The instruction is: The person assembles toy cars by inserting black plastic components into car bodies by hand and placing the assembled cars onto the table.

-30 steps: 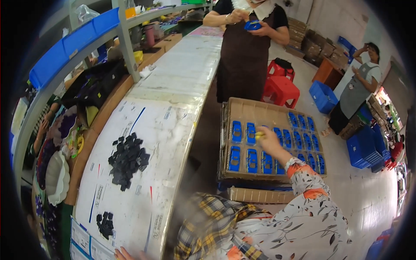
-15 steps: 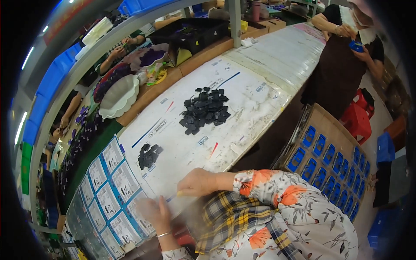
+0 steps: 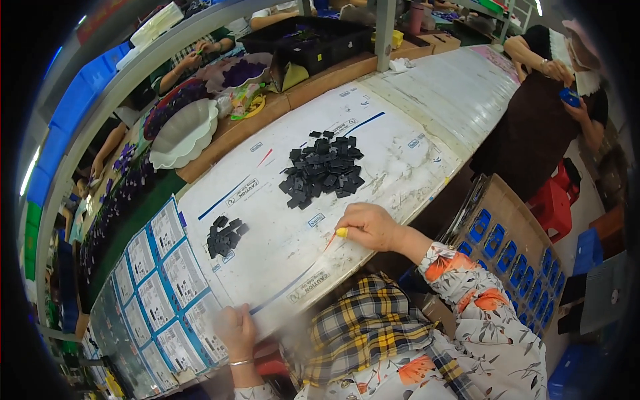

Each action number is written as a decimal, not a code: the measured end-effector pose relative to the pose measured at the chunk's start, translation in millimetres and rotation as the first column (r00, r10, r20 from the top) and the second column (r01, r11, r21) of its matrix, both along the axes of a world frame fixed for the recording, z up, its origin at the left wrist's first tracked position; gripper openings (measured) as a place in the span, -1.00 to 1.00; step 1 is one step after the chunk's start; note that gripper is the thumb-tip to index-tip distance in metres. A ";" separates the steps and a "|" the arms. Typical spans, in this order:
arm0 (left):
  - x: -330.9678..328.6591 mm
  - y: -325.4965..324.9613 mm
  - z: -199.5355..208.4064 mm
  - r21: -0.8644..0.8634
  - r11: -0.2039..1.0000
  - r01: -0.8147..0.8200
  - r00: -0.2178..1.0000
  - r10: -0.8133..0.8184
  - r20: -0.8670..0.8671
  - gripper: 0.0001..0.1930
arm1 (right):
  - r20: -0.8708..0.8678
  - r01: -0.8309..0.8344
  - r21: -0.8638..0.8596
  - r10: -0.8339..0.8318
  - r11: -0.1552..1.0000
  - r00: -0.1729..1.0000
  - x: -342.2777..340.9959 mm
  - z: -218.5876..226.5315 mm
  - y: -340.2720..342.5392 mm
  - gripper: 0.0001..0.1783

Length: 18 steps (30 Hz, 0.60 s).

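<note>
My right hand [image 3: 371,228] is over the front edge of the white-covered table [image 3: 280,257], its fingers curled together and a yellow cover on the thumb tip. Just beyond it lies a large heap of small flat black pieces [image 3: 323,170]. A smaller heap of black pieces [image 3: 225,238] is farther left. My left hand [image 3: 236,332], with a bracelet at the wrist, is closed near the table's front edge, beside the labelled sheets [image 3: 183,270]. Whatever either hand might hold is hidden by the fingers.
A cardboard tray [image 3: 490,267] of blue parts stands at the right. Behind it a co-worker in a brown apron [image 3: 517,127] holds a blue part [image 3: 570,97]. A red stool [image 3: 550,207] is nearby. Along the far ledge sit a white scalloped bowl [image 3: 183,137] and a black bin [image 3: 310,50].
My right hand has moved right and farther out, toward the large heap, away from my left hand. My left hand's fingers have closed. The view has shifted slightly.
</note>
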State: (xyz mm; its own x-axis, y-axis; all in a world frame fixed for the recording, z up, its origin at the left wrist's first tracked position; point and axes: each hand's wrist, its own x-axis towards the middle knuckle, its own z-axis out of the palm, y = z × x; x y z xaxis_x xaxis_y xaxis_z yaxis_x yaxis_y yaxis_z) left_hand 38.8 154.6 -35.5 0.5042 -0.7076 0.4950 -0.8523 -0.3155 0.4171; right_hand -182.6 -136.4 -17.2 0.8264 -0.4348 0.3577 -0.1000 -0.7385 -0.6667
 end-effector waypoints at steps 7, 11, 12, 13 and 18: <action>-1.9 -1.7 0.5 0.129 0.990 -0.051 0.999 0.048 0.025 -0.65 | 0.103 -0.200 0.178 0.184 0.963 0.977 18.7 -8.3 -61.7 -0.81; -1.1 -1.5 -0.9 0.141 0.989 -0.040 0.999 0.036 0.035 -0.66 | 0.036 -0.093 0.327 0.086 0.941 0.996 23.6 6.1 -58.1 -0.83; -2.4 0.3 -1.3 0.145 0.988 -0.049 0.998 0.044 0.035 -0.66 | 0.126 -0.169 0.355 0.132 0.920 0.983 21.7 11.7 -43.5 -0.84; -2.8 1.5 -1.0 0.149 0.987 -0.062 0.998 0.057 0.034 -0.66 | 0.215 -0.245 0.378 0.172 0.893 0.961 20.8 11.0 -31.3 -0.85; -3.8 -4.3 6.2 0.207 0.975 -0.085 0.995 0.074 0.063 -0.65 | 0.032 -0.364 0.157 0.363 0.918 0.931 21.7 -5.1 -11.4 -0.87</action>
